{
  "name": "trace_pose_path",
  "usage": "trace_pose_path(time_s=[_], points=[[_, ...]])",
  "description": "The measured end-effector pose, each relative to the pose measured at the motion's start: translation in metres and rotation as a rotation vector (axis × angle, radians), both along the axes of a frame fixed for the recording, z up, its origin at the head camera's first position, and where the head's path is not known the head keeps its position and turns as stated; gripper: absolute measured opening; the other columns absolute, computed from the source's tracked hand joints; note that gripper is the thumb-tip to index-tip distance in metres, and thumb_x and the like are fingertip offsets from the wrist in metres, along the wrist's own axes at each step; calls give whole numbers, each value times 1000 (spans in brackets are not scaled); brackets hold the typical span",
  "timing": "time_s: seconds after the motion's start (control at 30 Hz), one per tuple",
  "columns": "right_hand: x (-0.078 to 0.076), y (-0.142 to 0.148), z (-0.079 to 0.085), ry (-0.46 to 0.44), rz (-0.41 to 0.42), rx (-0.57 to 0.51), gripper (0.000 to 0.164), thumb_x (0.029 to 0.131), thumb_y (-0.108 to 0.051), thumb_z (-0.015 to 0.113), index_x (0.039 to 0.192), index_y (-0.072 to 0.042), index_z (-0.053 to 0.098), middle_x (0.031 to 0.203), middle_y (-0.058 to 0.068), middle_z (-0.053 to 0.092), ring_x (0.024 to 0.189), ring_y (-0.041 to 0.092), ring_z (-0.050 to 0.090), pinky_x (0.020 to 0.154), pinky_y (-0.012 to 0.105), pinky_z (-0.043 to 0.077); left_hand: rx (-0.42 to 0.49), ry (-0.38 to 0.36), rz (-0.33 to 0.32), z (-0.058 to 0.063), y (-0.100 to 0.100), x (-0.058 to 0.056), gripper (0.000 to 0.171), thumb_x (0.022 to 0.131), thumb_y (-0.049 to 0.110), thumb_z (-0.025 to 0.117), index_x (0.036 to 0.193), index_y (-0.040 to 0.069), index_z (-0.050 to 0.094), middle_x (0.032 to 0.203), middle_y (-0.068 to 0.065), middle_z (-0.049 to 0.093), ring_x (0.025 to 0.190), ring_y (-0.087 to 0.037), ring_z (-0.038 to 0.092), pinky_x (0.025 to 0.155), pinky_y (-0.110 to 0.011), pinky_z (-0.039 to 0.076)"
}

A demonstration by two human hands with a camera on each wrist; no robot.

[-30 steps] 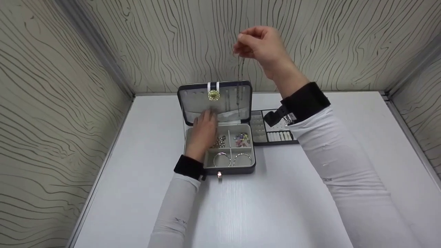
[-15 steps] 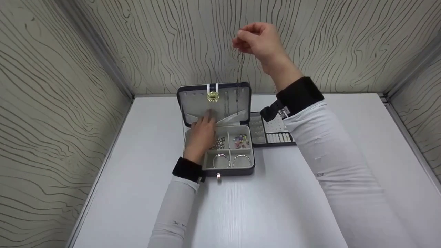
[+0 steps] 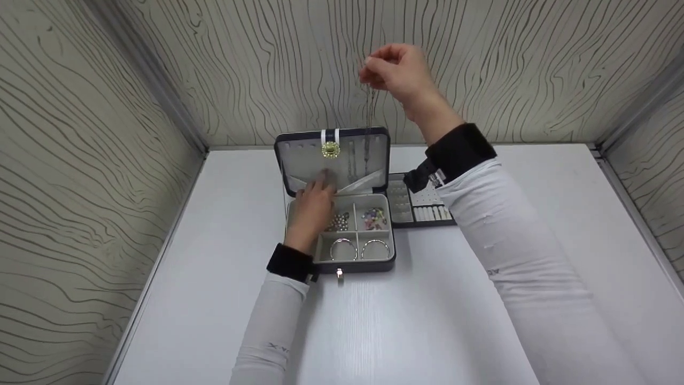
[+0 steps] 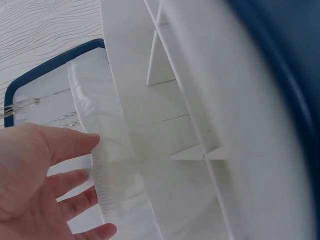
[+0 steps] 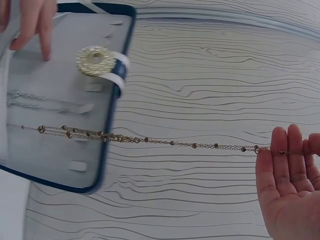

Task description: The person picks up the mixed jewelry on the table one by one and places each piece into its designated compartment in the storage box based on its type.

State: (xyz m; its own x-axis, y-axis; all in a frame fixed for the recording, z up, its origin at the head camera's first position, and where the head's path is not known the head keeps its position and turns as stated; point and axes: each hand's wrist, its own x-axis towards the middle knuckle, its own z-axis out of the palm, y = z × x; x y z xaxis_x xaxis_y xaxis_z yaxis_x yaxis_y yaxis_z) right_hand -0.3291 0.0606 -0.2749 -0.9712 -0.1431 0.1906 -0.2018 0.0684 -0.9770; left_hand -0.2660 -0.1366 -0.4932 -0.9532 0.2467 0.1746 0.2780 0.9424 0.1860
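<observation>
My right hand (image 3: 401, 75), raised above the jewelry box, pinches a thin beaded chain necklace (image 5: 195, 145). The doubled strand hangs down in front of the raised lid (image 3: 279, 160), its lower end reaching toward the lid's fabric pocket (image 4: 110, 150). My left hand (image 3: 312, 214) reaches over the box into the lid. Its spread fingers (image 4: 80, 202) touch the pocket's gathered edge, which sags into a V there; whether any fingertip is hooked behind it, I cannot tell. A silver chain (image 5: 47, 103) hangs from a lid hook beside the necklace.
Pearl-like beads (image 3: 339, 222), colorful small pieces (image 3: 375, 218) and two bangles (image 3: 343, 250) lie in the box compartments. A gold round ornament (image 3: 331, 149) sits on the lid strap. A tray (image 3: 401, 218) with ring rolls stands to the right, partly behind the right arm.
The pocket edge has been drawn down into a deeper V at my left hand. My right hand rose a little, then came down slightly to the left, still holding the necklace.
</observation>
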Motion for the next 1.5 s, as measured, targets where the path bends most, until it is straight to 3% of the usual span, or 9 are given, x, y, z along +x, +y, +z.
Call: trace_pose_path(time_s=[0.4,0.67,0.87,1.17,1.33,1.5], points=[[-2,3,-70,-128,42,48,16,99,-11,58,111,0,61,101,13,67,98,25,65,91,35,50,-19,-16,12,1,1,0,34,92,17,65,125,10,64,153,-10,38,128,-32,47,96,-53,44],[-3,4,-105,-145,54,144,22,100,-11,57,115,4,61,101,13,68,96,23,65,90,36,51,-30,-57,20,2,2,0,33,93,16,63,126,13,64,156,-7,33,133,-30,43,101,-51,41],[-2,1,-122,-164,47,160,18,99,-9,56,111,4,62,101,15,68,93,23,66,88,35,52,-24,-60,15,3,1,1,34,91,18,66,124,13,64,157,-7,32,133,-30,42,100,-51,42],[5,-8,-150,-193,-35,14,19,98,-8,59,112,5,62,105,17,69,92,22,69,87,32,53,-11,-45,18,3,1,1,37,89,18,71,124,12,64,156,-8,33,132,-31,44,98,-53,43],[6,-13,-154,-149,-57,68,18,97,-10,62,110,2,66,101,14,68,90,21,67,86,31,53,-27,-48,16,2,1,1,40,89,20,71,126,12,62,157,-8,32,134,-30,42,98,-52,44],[5,-11,-154,-128,-32,56,20,97,-11,61,112,2,66,100,13,67,91,22,67,87,33,53,-25,-61,13,2,1,0,35,90,17,68,124,11,63,157,-8,31,133,-30,43,98,-52,44]])
